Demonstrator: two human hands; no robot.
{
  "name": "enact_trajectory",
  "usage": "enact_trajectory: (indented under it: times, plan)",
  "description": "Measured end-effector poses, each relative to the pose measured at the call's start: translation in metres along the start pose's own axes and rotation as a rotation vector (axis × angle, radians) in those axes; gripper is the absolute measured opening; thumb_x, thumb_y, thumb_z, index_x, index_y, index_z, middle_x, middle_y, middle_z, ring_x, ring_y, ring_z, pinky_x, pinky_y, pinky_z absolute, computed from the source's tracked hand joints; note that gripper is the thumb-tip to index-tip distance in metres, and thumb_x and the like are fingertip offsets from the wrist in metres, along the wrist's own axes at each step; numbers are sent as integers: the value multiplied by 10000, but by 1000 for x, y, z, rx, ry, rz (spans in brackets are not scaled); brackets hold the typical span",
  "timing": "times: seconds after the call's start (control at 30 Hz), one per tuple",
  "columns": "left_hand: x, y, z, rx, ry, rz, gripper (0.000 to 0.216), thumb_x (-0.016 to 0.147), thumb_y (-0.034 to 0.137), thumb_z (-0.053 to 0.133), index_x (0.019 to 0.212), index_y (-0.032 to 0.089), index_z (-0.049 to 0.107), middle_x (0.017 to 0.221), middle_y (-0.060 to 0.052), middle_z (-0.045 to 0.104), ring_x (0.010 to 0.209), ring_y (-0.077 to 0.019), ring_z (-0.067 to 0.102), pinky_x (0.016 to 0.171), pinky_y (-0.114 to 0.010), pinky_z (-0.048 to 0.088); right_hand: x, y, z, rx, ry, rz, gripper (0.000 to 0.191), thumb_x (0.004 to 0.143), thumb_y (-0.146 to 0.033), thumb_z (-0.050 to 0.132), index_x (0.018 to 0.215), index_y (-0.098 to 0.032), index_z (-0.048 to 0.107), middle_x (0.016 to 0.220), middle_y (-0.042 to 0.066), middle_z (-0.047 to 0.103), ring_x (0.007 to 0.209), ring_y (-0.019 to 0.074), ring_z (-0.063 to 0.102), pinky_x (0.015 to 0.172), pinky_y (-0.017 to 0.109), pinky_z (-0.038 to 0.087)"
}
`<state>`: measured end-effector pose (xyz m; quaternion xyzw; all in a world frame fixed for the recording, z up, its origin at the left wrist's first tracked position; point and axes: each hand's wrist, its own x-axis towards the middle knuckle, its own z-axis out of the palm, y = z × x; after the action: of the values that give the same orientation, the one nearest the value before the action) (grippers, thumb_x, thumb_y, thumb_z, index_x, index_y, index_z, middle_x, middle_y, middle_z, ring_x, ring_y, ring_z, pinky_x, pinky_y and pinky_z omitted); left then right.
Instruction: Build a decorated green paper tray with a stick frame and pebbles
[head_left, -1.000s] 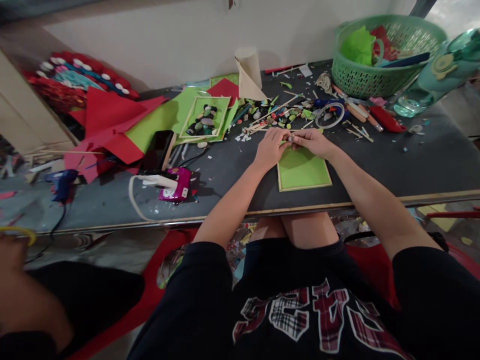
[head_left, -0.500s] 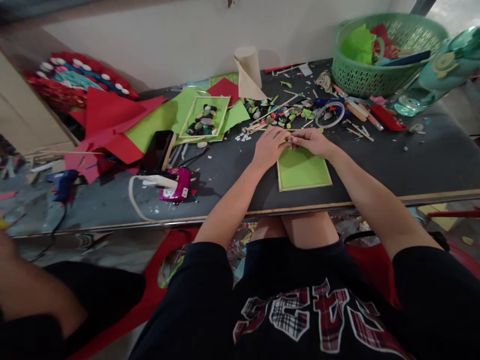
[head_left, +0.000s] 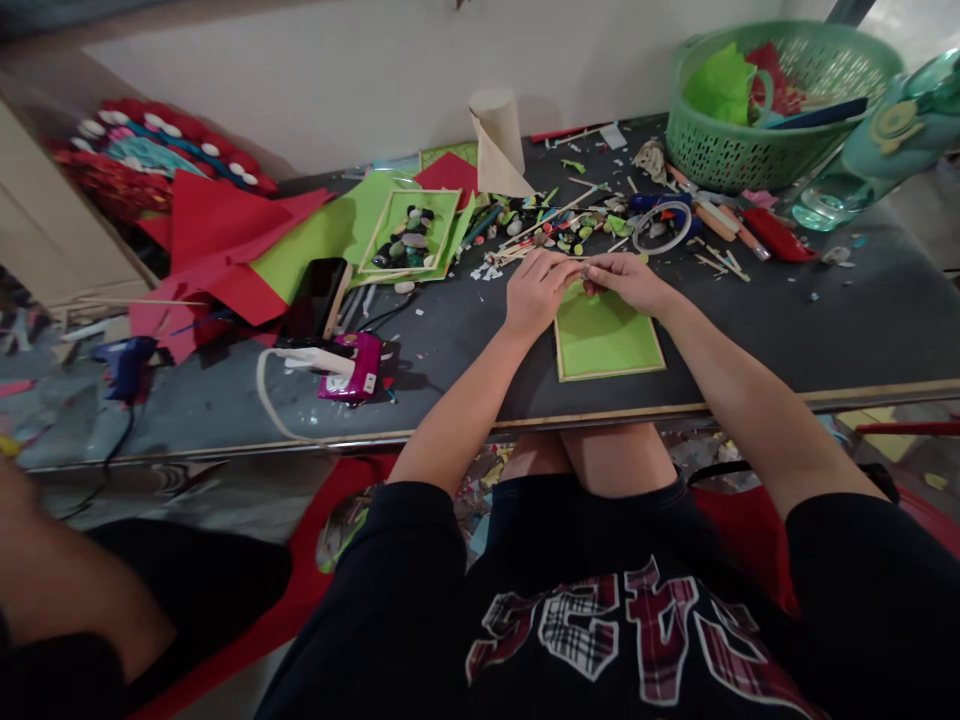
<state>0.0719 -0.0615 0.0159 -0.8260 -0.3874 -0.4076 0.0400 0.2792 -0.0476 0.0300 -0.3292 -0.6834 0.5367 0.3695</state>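
Note:
A green card (head_left: 611,340) edged with thin wooden sticks lies on the dark table in front of me. My left hand (head_left: 534,292) rests over its upper left corner, fingers bent and pressed together near the top edge. My right hand (head_left: 628,283) is closed in a pinch at the upper right, its fingertips meeting those of my left. Between the fingertips shows a small greyish piece (head_left: 585,272), too small to name. Both hands cover most of the card's top edge.
Behind lie scattered pebbles and sticks (head_left: 555,225), a clear tape roll (head_left: 661,245), and a framed green card with stones (head_left: 397,262). A green basket (head_left: 720,150) and bottle (head_left: 825,200) stand right. Left are a phone (head_left: 319,295), power socket (head_left: 360,370), glue gun (head_left: 127,365) and another person's arm (head_left: 67,580).
My fingertips have shifted slightly at the card's top edge, and the small greyish piece shows more clearly between them. The card lies in nearly the same place.

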Motion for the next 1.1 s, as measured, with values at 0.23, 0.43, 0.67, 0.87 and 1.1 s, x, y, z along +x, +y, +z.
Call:
enact_trajectory:
  times: [0.23,0.43,0.67,0.87,1.1]
  plan:
    - [0,2,0,-43,-56,6,518,1115,523,257,986,242,674,1043,-115,717,1094,-266,672,1037,-471,531,-1,-3,2,10,-32,-7,708,727,-849,757,858,-158,675,717,11,646,658,91,541,650,215,446]
    - [-3,1,3,4,98,-48,539,1119,516,163,1047,249,626,1012,-114,681,1053,-246,692,988,-456,569,-1,-1,0,29,9,-2,722,772,-854,718,938,-153,672,735,20,644,642,91,537,613,211,437]
    - [-10,-44,21,87,279,-173,476,1113,526,286,1181,274,684,1000,-106,686,985,-248,680,913,-420,595,-1,1,-1,42,33,7,698,788,-802,750,997,-137,725,923,92,737,758,119,617,631,219,473]
    - [-10,-66,28,-2,100,-427,418,1016,597,558,938,218,717,1117,-153,670,1176,-341,631,1051,-566,559,-2,-2,-2,4,20,-8,557,826,-679,796,1014,-157,763,977,74,756,776,108,625,665,223,504]
    - [-11,-62,29,-107,219,-422,306,1000,469,613,816,247,716,1075,-94,785,1050,-297,688,1039,-546,571,-2,-4,2,31,47,15,574,722,-673,876,938,-155,758,911,57,755,735,102,621,703,243,544]
